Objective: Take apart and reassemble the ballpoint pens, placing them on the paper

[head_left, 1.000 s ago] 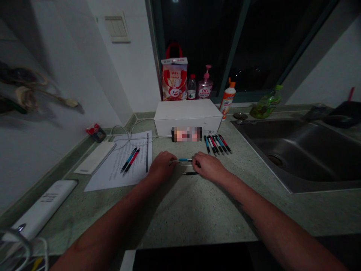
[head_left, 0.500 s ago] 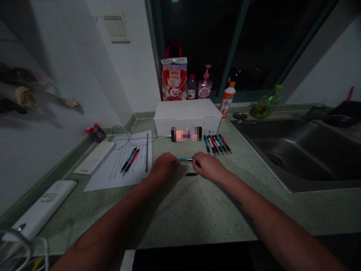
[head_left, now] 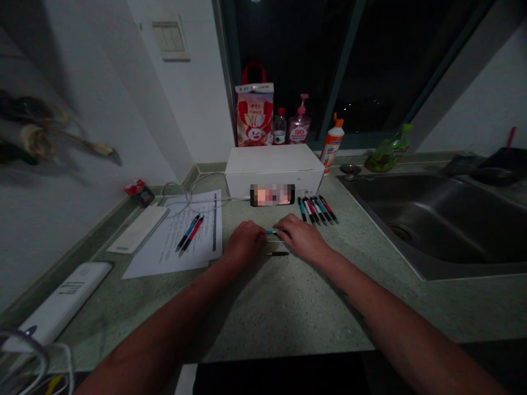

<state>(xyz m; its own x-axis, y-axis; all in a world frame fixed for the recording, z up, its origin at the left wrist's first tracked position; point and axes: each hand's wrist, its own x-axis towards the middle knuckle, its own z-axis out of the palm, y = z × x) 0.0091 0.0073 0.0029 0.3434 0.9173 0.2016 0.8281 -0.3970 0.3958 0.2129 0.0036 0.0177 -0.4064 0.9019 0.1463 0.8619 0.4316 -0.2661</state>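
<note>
Between my hands is a blue pen barrel [head_left: 270, 232], lying crosswise just above the counter. My left hand [head_left: 247, 241] has its fingers closed on the barrel's left end. At the right end, the fingertips of my right hand [head_left: 302, 238] pinch it; they partly cover that end. A thin pale rod like a pen refill [head_left: 275, 241] shows just below the barrel, its ends hidden near my fingers. Closer to me, a short black pen part [head_left: 279, 254] with a narrow tip pointing left lies on the counter.
Several pens [head_left: 317, 210] lie in a row at the right, beside a phone [head_left: 272, 195] leaning on a white box [head_left: 274, 162]. Two pens [head_left: 190, 235] rest on printed paper [head_left: 164, 258] at the left. A metal sink [head_left: 424, 274] borders the right side.
My left hand has shifted slightly right along the barrel. My right hand's fingers have stretched further over its right end, so less of the barrel shows. The black part stays put.
</note>
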